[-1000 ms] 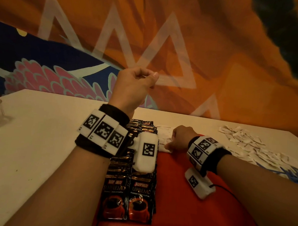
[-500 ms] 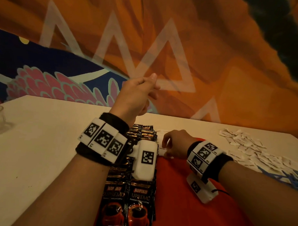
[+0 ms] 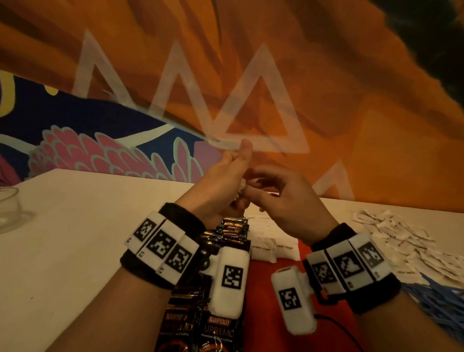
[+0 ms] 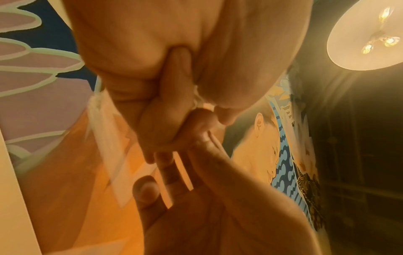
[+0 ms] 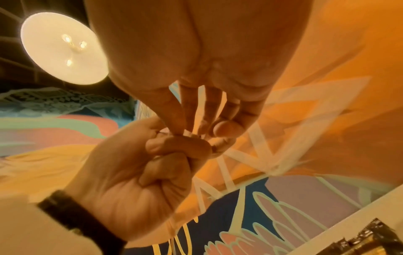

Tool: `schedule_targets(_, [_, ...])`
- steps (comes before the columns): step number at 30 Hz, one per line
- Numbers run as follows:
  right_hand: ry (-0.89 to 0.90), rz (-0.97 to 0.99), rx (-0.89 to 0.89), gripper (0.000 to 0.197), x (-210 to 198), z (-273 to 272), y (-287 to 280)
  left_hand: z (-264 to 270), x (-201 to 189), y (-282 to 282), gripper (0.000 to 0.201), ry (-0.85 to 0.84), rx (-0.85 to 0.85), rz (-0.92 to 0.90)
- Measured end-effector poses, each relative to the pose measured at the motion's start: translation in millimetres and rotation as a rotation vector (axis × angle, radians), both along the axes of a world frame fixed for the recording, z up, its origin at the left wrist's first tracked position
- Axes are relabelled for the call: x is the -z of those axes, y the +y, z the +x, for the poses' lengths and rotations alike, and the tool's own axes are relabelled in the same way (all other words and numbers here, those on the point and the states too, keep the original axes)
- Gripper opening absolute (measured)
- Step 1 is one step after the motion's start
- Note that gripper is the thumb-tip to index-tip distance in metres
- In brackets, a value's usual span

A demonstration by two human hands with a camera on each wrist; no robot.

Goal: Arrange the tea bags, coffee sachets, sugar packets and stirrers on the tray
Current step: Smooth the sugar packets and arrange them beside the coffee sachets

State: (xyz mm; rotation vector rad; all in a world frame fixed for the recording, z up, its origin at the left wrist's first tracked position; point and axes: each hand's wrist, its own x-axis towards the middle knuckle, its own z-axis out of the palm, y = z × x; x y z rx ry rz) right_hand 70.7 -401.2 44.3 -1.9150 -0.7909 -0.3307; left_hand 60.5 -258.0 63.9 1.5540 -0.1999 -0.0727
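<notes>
Two hands meet in mid-air above the far part of the table, and we log the scene from the biggest thing down. The table is pale and runs up to a painted wall of orange, navy and pink. On the table lies a red tray. Along the tray's left edge we see two rows of black coffee sachets, overlapping toward the far edge; beside them, near the tray's far edge, sit white sugar packets with small print. Off the tray, toward the table's right edge, a loose heap of white paper packets is spread out, with a bundle of blue stirrers just nearer to us. A clear glass bowl stands at the table's left edge. Our left hand is raised, its fingers curled into the palm and the thumb up, grasping a small white item; we cannot tell which kind of packet it is, as it is mostly hidden and blurred. Our right hand reaches in from the right with its fingertips pinching at that same item, right against the left fist. Both wrists carry black bands with white marker blocks.
</notes>
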Motion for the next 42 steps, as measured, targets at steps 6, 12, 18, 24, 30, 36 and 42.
schedule_targets(6, [0.009, 0.081, 0.002, 0.006, 4.8, 1.7, -5.2, 1.5, 4.7, -5.0, 0.063, -0.002, 0.087, 0.05])
schedule_targets(12, [0.045, 0.265, 0.185, 0.007, 2.7, 8.8, -13.9, 6.4, 7.7, -0.6, 0.039, -0.159, 0.024, 0.07])
schedule_targets(18, [0.199, 0.266, 0.132, 0.016, -0.2, 6.0, -17.1, 13.1, 11.9, -0.6, 0.007, -0.316, -0.171, -0.066])
schedule_targets(24, [0.286, 0.298, 0.093, 0.01, -0.2, 5.1, -19.8, 15.8, 16.9, -8.1, 0.005, -0.394, -0.241, -0.026])
schedule_targets(30, [0.282, 0.664, 0.139, 0.007, -2.7, 5.5, -16.5, 12.1, 15.6, -8.3, 0.035, -0.281, -0.062, -0.005])
schedule_targets(36, [0.439, 0.69, 0.019, 0.002, -6.1, 2.2, -18.7, 12.8, 13.5, -8.1, 0.01, -0.308, -0.154, -0.168])
schedule_targets(42, [0.447, 0.681, 0.053, 0.005, -6.7, 3.3, -20.6, 12.0, 14.1, -6.8, 0.013, -0.308, -0.064, -0.114])
